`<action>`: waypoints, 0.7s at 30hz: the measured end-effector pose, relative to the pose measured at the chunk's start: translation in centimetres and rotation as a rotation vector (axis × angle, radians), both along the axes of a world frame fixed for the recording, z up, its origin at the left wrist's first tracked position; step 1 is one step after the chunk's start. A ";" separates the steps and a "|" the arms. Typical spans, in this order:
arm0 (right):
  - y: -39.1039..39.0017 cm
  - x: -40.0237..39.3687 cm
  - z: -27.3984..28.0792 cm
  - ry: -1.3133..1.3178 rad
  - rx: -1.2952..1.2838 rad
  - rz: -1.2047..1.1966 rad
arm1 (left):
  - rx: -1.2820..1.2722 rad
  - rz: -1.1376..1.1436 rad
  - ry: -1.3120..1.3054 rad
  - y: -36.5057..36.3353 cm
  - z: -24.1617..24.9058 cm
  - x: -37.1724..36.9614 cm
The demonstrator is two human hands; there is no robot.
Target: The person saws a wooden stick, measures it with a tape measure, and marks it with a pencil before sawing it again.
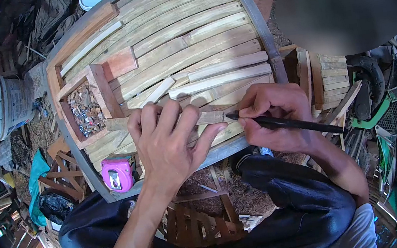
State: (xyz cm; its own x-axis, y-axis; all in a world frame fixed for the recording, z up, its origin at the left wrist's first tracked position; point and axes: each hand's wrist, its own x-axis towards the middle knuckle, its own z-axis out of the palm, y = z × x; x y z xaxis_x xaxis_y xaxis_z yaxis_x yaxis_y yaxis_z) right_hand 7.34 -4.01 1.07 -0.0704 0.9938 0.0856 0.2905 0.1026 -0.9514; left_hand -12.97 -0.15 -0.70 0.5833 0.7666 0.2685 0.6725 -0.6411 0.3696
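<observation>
Fingers of the right hand (285,106) are pinching a slim black pen (302,124); the left hand (165,140), fingers spread, is partly covering a narrow wooden strip (211,117), right of the square brown wooden box (105,93).

Black pen (307,124), slanted, wooden strip (210,117), flat

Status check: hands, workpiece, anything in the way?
Right hand gripping black pen, tip at wood strip. Left hand over strip. Pale slats just beyond.
</observation>
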 end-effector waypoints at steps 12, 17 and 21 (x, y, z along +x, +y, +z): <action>1.1 0.3 1.2 0.223 -0.262 -0.248 | 0.004 -0.018 -0.075 0.1 0.8 0.1; 1.7 2.6 5.8 0.068 -0.369 -0.200 | 0.022 -0.045 -0.200 -0.2 0.9 -0.5; 0.8 3.0 9.3 -0.010 -0.409 -0.179 | 0.085 -0.006 -0.236 -0.2 1.2 -0.6</action>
State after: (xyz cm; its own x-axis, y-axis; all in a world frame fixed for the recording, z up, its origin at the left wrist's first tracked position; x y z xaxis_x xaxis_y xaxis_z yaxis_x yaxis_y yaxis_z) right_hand 10.37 -3.24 10.41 0.1074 0.9424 -0.3169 0.2784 -0.3345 -0.9003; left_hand -13.53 -0.37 0.48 0.5014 0.7319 0.4614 0.5701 -0.6806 0.4602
